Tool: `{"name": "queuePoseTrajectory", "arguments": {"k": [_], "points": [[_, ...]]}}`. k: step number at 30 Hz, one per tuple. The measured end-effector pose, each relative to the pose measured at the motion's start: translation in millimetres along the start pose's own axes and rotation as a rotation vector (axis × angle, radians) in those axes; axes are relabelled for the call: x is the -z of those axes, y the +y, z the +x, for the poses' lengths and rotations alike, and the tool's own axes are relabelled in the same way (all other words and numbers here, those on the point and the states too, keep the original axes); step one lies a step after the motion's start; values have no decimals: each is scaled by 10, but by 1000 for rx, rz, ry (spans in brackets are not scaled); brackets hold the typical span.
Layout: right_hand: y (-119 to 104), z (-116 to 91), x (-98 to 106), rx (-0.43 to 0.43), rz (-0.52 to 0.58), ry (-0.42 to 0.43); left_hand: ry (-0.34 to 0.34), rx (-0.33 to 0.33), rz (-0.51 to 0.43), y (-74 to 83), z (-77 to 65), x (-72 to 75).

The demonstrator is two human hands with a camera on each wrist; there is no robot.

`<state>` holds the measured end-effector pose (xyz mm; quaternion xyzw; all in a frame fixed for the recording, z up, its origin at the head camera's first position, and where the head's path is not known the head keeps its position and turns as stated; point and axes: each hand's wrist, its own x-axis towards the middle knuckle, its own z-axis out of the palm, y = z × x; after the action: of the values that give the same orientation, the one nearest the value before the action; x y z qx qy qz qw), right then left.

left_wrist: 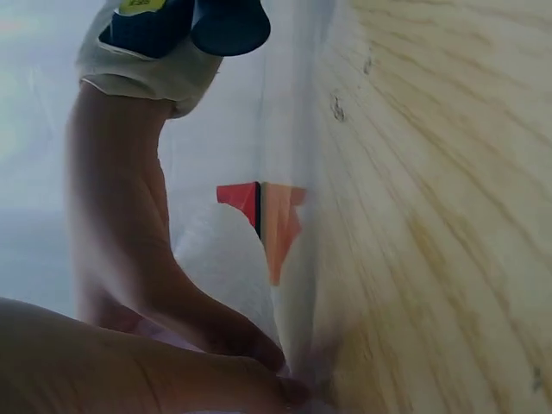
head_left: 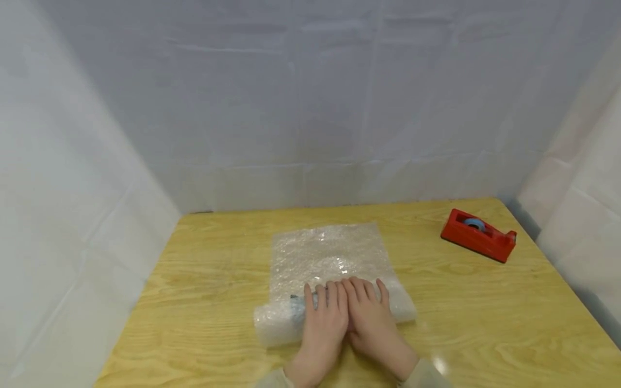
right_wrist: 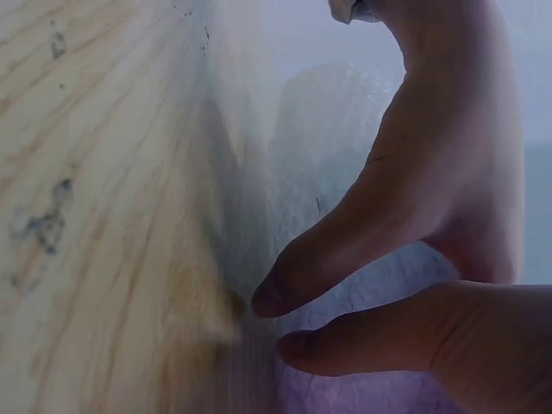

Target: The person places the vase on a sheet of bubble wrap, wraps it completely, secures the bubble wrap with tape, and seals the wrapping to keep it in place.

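Note:
A sheet of bubble wrap (head_left: 325,250) lies flat on the table, its near end wound into a thick roll (head_left: 274,324). Something bluish (head_left: 297,309) shows through the layers; its kind cannot be made out. Side by side on the middle of the roll, my left hand (head_left: 324,330) and right hand (head_left: 372,318) grip it, fingers over the top. The thumbs (right_wrist: 371,341) come round the near side, low by the table, as the right wrist view shows. Both wrist views have the roll (left_wrist: 226,263) behind the hands.
A red tape dispenser (head_left: 477,237) with a blue-cored tape roll stands at the back right of the wooden table (head_left: 208,269). White sheeting (head_left: 301,108) hangs behind and along both sides.

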<state>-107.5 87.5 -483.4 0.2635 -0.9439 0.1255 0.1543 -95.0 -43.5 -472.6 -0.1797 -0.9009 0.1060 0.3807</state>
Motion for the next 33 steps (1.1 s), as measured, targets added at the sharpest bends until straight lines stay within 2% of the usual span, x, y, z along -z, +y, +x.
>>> {"name": "queuePoseTrajectory", "arguments": {"k": [2,5,9,14,22,26,33], "points": [[-34,15,23,-12,6,-8,7,14,-6,-14,0,5],[-59,27,43,-31,5,-11,-27,17,-29,-25,2,-6],[-76,14,53,-60,11,-11,-168,-25,-64,-47,16,-10],[-83,-5,54,-95,32,-11,-351,-85,-124,-105,100,29],[-78,-19,43,-148,68,-8,-561,-144,-195,-221,302,81],[-89,-27,30,-164,75,1,-622,-165,-238,-256,356,70],[-109,-29,34,-201,55,18,-651,-204,-317,-307,403,6]]}}
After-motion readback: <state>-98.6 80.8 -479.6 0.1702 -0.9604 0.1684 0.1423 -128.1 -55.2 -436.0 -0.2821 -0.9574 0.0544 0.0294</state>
